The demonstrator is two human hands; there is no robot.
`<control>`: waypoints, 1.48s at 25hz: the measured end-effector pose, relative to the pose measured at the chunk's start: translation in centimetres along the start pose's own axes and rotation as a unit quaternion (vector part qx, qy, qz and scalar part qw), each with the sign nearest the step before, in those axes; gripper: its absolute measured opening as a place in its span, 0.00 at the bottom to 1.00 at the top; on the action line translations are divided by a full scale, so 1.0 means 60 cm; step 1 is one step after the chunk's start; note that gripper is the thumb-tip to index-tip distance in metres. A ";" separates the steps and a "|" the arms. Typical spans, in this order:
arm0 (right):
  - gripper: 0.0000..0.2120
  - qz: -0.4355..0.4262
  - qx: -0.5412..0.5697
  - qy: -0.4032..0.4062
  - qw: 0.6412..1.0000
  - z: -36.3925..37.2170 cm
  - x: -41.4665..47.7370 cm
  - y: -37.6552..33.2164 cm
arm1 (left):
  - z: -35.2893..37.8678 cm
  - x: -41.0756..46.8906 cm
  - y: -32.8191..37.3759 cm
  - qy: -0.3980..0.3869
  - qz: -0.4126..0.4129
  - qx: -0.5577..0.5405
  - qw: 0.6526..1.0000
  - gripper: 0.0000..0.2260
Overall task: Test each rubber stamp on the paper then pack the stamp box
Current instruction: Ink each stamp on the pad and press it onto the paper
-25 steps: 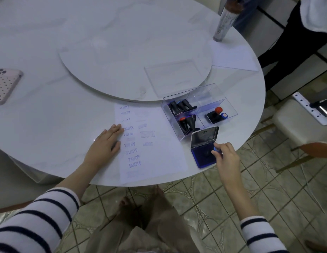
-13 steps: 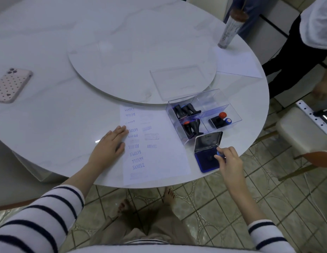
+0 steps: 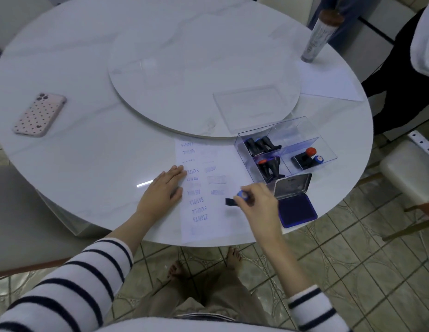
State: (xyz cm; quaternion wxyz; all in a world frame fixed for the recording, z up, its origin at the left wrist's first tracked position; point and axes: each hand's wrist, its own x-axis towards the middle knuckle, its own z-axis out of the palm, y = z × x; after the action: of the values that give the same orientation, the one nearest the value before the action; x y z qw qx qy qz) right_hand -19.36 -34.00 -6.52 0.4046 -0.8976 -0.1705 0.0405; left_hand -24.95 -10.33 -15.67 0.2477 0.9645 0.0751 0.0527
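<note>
We hold a small black stamp (image 3: 230, 202) with a blue knob in our right hand (image 3: 259, 202), low over the white paper (image 3: 223, 221). The paper lies flat before us, marked with blue SAMPLE prints. Beside it stands the clear stamp box (image 3: 302, 130), open, with black stamps (image 3: 259, 146) in three compartments. The blue ink pad (image 3: 296, 210) lies open just beside the box.

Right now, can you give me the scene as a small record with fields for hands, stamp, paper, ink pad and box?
left hand: flat on the left edge of the paper, fingers straight
right hand: holds a blue-knobbed stamp over the paper
paper: many blue prints, such as SAMPLE
ink pad: open, right of the paper
stamp box: open, stamps in three compartments, one empty
box lid: on the turntable behind the box
</note>
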 end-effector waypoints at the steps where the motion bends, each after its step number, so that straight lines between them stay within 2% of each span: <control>1: 0.05 -0.006 -0.003 -0.014 1.000 0.016 0.001 -0.009 | 0.000 0.000 0.000 0.000 0.000 -0.001 1.000 0.28; 7: 0.04 -0.030 -0.072 -0.051 0.996 0.063 0.005 -0.025 | -0.001 0.001 -0.004 -0.003 0.000 -0.005 1.000 0.27; 17: 0.03 -0.083 -0.099 -0.031 0.991 0.072 -0.005 -0.009 | 0.000 0.000 0.001 -0.002 -0.004 -0.003 1.000 0.28; 26: 0.07 -0.022 -0.042 -0.059 0.997 0.061 -0.019 -0.003 | -0.001 -0.001 0.005 -0.005 -0.010 0.002 1.000 0.28; 30: 0.11 0.018 0.066 0.001 0.998 0.001 0.024 -0.004 | -0.003 -0.002 0.011 0.003 -0.020 -0.003 1.000 0.28; 32: 0.10 0.014 0.101 0.039 0.994 -0.048 0.059 -0.002 | -0.002 -0.002 0.013 0.005 -0.022 -0.004 1.000 0.28; 37: 0.08 -0.023 0.049 0.109 0.993 -0.145 0.167 0.034 | 0.001 -0.002 0.010 0.006 -0.029 0.002 1.000 0.26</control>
State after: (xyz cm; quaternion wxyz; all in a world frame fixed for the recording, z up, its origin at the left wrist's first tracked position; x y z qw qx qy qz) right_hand -7.54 -38.04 -1.57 0.4652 -0.8715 -0.1434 -0.0588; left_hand -25.01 -10.91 -15.40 0.2466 0.9621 0.1046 0.0510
